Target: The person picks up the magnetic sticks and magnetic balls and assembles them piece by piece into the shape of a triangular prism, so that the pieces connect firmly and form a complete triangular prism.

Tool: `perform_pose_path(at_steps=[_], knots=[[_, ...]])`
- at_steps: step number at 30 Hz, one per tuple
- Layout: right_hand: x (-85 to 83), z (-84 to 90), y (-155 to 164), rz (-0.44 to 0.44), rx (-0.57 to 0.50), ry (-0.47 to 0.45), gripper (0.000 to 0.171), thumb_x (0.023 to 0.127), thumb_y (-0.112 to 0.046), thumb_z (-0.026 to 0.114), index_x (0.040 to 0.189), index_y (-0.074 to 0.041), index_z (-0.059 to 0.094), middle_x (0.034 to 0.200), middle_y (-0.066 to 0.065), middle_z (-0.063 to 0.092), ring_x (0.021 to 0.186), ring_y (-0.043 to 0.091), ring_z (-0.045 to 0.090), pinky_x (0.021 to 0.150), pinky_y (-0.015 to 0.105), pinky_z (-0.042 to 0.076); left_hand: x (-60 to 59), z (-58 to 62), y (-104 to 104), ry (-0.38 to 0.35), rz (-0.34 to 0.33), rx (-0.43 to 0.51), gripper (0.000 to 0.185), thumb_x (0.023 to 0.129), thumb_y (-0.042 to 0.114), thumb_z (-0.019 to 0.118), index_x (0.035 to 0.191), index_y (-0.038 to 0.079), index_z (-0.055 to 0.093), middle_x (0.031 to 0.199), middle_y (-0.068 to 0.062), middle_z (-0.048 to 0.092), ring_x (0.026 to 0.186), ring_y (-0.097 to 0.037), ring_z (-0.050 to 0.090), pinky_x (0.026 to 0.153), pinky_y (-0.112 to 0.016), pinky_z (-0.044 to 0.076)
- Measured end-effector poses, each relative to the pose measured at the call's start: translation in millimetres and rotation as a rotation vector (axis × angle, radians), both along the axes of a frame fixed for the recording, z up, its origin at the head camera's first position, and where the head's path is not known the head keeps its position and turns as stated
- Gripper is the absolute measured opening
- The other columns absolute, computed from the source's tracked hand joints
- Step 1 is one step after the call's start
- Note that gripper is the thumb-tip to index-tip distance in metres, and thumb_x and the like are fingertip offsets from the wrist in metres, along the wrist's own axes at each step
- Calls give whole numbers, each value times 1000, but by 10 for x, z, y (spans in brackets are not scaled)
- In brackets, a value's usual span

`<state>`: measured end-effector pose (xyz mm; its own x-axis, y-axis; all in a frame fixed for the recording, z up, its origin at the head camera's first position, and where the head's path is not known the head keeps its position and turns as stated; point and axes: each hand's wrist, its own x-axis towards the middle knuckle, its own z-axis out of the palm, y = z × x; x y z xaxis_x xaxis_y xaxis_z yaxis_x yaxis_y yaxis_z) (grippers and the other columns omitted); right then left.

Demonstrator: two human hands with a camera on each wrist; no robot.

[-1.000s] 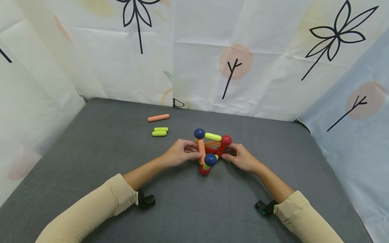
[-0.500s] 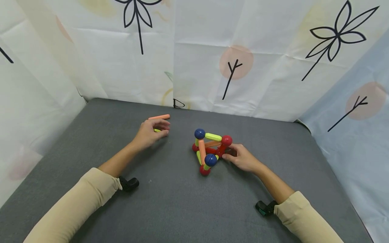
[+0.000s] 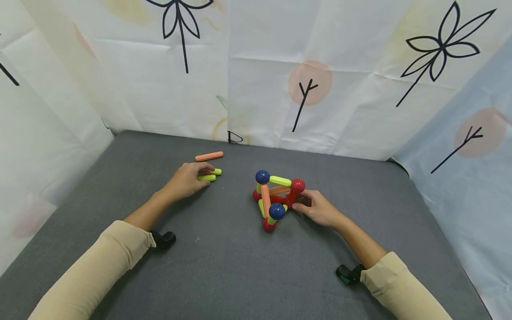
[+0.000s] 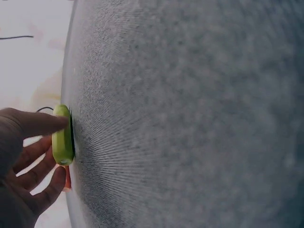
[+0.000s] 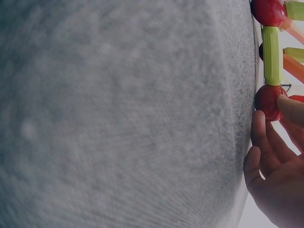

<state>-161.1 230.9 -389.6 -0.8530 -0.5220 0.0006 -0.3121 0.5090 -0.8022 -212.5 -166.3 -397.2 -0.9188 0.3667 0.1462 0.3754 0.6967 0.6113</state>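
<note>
While the right hand [image 3: 320, 210] steadies the stick-and-ball frame of plastic rods and round balls [image 3: 276, 200] near the middle of the grey felt-covered table [image 3: 240, 266], the left hand [image 3: 185, 181] has reached out to about ten o'clock from that frame, where two short lime-green plastic rods [image 3: 212, 174] lie side by side. The left wrist view shows its thumb lying along the top of one lime-green rod [image 4: 62, 135] and its fingers curling in beneath, so the hand is closing in a light pinch on that rod; whether the rod has lifted clear of the cloth I cannot tell. The right hand's fingers are loosely bent, its fingertips [image 5: 259, 124] and thumb pressed on a red ball [image 5: 269, 101] at the frame's near corner, at about three o'clock of the structure.

Two blue balls [image 3: 262, 176] top the frame, with orange, green and red rods between them. A longer salmon-orange plastic rod [image 3: 209, 156] lies alone just beyond the green pair, at about twelve o'clock from the left hand.

By my judgement the step in hand is fetching another piece for the frame. Next move calls for a secure pinch on one green rod without dragging its neighbour along, then carrying it across to an open ball while the right hand keeps the frame from tipping.
</note>
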Motion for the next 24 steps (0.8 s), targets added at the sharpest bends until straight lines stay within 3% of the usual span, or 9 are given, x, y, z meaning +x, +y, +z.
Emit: perform_pose_path(at_steps=[3, 6, 10, 13, 16, 20, 24], knots=[[-7, -16, 9, 6, -3, 4, 33, 95, -4, 64, 127, 3, 61, 117, 16, 68, 96, 26, 64, 83, 33, 53, 34, 19, 14, -8, -25, -42, 37, 86, 1, 74, 123, 0, 65, 109, -17, 71, 100, -31, 68, 84, -49, 53], [-14, -28, 17, 7, -1, 12, 33, 95, -4, 64, 127, 4, 61, 116, 17, 68, 96, 26, 64, 82, 33, 53, 69, 20, 65, -53, -36, 14, 44, 87, 3, 73, 129, -2, 60, 106, -18, 72, 96, -29, 70, 79, -44, 55], [-12, -30, 17, 9, -7, 19, 33, 95, -3, 64, 127, 4, 62, 116, 17, 68, 96, 27, 64, 83, 33, 53, 174, 67, 233, -240, -31, 300, 65, 89, 6, 73, 146, 2, 43, 107, -19, 72, 94, -26, 72, 76, -38, 57], [-9, -32, 19, 11, -14, 22, 33, 95, -3, 64, 126, 4, 62, 116, 18, 68, 96, 28, 64, 82, 33, 53, 302, 162, 421, -437, 2, 576, 76, 89, 9, 74, 153, 9, 32, 110, -20, 71, 96, -25, 71, 86, -42, 56], [-11, -36, 21, 13, -19, 27, 33, 95, -2, 64, 126, 5, 61, 115, 18, 68, 94, 28, 64, 81, 32, 53, 428, 260, 618, -577, 30, 752, 76, 90, 12, 74, 153, 12, 32, 110, -16, 72, 94, -23, 72, 95, -46, 52], [-12, -43, 22, 15, -24, 32, 32, 95, -3, 64, 126, 4, 62, 115, 18, 68, 93, 27, 64, 80, 31, 53, 568, 360, 838, -658, 68, 846, 73, 90, 14, 75, 151, 15, 35, 107, -12, 73, 90, -20, 72, 92, -43, 54], [-7, -46, 24, 13, -29, 35, 32, 95, -3, 64, 126, 4, 62, 114, 18, 68, 92, 27, 63, 78, 31, 53, 651, 397, 1000, -667, 68, 883, 71, 89, 13, 75, 150, 14, 38, 106, -14, 73, 86, -21, 72, 87, -40, 56]])
